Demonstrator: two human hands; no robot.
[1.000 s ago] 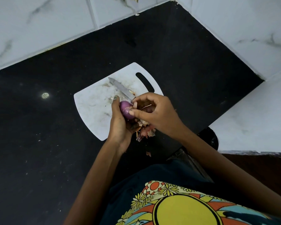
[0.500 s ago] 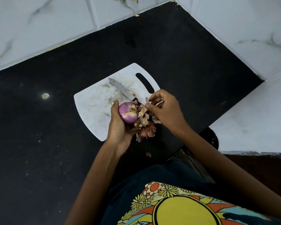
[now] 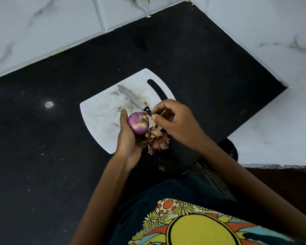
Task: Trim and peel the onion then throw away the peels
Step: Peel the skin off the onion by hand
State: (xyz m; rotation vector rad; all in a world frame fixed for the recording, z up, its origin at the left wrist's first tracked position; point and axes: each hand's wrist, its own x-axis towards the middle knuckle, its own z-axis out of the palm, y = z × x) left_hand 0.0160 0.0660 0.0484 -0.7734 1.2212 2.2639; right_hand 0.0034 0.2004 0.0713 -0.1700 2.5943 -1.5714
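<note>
Left hand [image 3: 129,138] cups the onion [image 3: 138,125], cut end up; right hand [image 3: 175,121], just right of it, pinches a peel strip [image 3: 153,121] at its near edge.

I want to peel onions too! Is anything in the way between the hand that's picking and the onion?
Nothing visible is. The right hand is right beside the onion, fingertips at its edge, with only loose peels under them. The left hand holds the onion from the other side. The knife lies behind on the board.
</note>
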